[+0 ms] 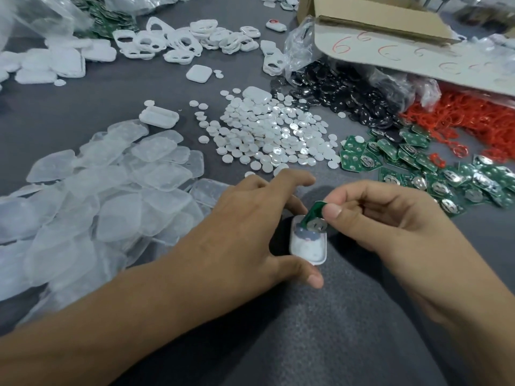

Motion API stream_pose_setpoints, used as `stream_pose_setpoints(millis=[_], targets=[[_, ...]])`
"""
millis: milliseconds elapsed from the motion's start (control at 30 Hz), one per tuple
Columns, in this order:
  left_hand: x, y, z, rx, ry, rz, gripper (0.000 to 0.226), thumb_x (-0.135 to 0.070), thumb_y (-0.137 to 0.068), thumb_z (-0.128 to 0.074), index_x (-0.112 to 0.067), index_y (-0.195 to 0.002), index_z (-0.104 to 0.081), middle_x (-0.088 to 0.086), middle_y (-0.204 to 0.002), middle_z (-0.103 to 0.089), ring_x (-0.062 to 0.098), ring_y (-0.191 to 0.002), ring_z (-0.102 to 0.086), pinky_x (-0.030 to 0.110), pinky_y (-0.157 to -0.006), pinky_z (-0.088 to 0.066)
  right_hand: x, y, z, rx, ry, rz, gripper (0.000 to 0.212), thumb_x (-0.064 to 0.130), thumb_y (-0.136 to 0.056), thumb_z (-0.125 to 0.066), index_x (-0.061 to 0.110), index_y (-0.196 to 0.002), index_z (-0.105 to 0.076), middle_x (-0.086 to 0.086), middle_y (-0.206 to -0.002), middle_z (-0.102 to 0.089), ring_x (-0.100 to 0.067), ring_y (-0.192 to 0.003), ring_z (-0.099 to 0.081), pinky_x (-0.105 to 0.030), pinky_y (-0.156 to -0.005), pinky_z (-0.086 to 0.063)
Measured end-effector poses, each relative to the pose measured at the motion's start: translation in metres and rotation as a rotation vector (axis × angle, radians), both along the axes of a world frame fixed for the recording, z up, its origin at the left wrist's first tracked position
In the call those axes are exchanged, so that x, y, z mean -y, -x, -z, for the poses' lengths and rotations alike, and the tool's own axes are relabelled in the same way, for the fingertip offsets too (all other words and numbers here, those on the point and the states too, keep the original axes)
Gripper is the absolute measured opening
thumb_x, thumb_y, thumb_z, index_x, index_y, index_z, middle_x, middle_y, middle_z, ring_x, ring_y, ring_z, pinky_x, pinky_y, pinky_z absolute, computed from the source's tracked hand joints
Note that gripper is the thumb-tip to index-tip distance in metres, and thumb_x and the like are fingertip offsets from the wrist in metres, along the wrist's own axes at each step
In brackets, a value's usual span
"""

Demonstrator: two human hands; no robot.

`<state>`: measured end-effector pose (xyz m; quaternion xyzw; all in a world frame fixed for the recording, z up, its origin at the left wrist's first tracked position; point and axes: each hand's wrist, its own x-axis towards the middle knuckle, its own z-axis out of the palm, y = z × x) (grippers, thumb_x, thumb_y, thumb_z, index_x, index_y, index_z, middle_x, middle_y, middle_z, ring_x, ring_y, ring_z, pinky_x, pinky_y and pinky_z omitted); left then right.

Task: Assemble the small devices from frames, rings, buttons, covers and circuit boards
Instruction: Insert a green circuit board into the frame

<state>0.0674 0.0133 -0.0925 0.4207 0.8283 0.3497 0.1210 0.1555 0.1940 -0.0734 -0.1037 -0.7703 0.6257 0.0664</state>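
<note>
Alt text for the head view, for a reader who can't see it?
The right hand pinches a green circuit board, tilted, its lower end inside a white housing that the left hand holds on a grey table. Piles of clear covers, white buttons, loose boards and red rings lie beyond.

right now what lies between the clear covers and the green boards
A heap of white buttons lies between covers and boards, in the head view.
</note>
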Motion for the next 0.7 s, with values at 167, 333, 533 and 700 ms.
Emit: stream_pose_setpoints(millis=[167,333,533,700], targets=[[-0.0003,0.0002,0.0002,0.001,0.001,0.0,0.101,-0.071,-0.052,-0.085,-0.056,-0.135,-0.029,-0.039,-0.112,-0.05,-0.014,-0.118,-0.038,0.005,-0.096,-0.032,-0.001,0.0012,0.0034,0.015,-0.044,0.001,0.018,0.031,-0.075,-0.074,0.017,-0.085,-0.079,-0.016,-0.082,-0.074,-0.018,-0.071,-0.061,-0.026,-0.069,-0.047],[-0.0005,0.0004,0.0004,0.008,0.007,-0.004,0.1,-0.072,-0.051,-0.082,-0.054,-0.134,-0.031,-0.035,-0.113,-0.051,-0.013,-0.117,-0.037,0.001,-0.097,-0.029,0.001,0.0028,0.0085,-0.034,-0.127,0.012,0.007,0.025,-0.079,-0.077,0.021,-0.084,-0.079,-0.01,-0.076,-0.074,-0.028,-0.066,-0.061,-0.036,-0.071,-0.049],[-0.0006,0.0,-0.0007,-0.005,0.012,-0.004,0.099,-0.07,-0.051,-0.084,-0.05,-0.135,-0.036,-0.034,-0.112,-0.053,-0.011,-0.116,-0.039,0.006,-0.1,-0.029,-0.0011,0.0022,0.0095,-0.023,-0.139,-0.006,0.007,0.016,-0.085,-0.076,0.022,-0.084,-0.079,-0.006,-0.076,-0.076,-0.019,-0.067,-0.062,-0.029,-0.067,-0.05],[-0.0008,0.0002,-0.0012,0.004,0.007,-0.002,0.096,-0.069,-0.052,-0.085,-0.051,-0.133,-0.037,-0.035,-0.112,-0.053,-0.011,-0.116,-0.04,0.006,-0.1,-0.029,0.0017,0.0015,0.0096,-0.025,-0.208,0.01,0.009,0.016,-0.085,-0.077,0.024,-0.082,-0.08,-0.003,-0.074,-0.075,-0.029,-0.06,-0.059,-0.04,-0.06,-0.048]])
